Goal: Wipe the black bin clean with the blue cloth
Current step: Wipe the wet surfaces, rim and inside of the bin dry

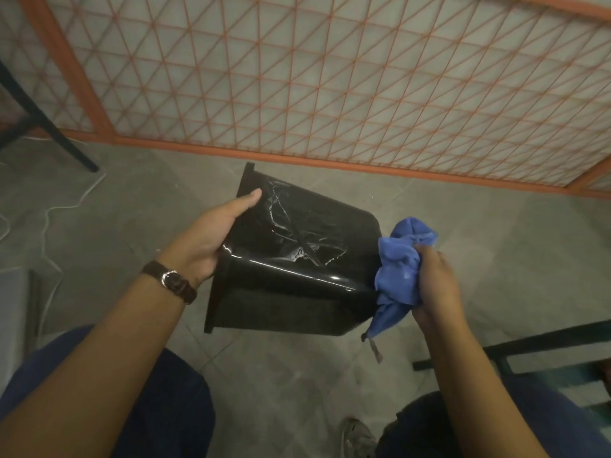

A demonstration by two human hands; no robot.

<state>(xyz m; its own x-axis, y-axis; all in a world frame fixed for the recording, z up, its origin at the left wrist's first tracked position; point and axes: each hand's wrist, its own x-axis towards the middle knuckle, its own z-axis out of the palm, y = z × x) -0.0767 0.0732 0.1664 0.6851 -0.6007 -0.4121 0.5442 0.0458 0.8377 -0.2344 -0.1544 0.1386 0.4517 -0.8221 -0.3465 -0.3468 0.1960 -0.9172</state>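
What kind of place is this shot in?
Likely a home porch or utility corner rather than a lab: a bare grey floor, an orange metal grille along its edge, and a loose white cord trailing on the ground.

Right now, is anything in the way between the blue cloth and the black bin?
No, nothing visible is in the way. The right hand holds the bunched blue cloth right up against the bottom end of the black bin. The left hand grips the bin by its rim, tipped sideways.
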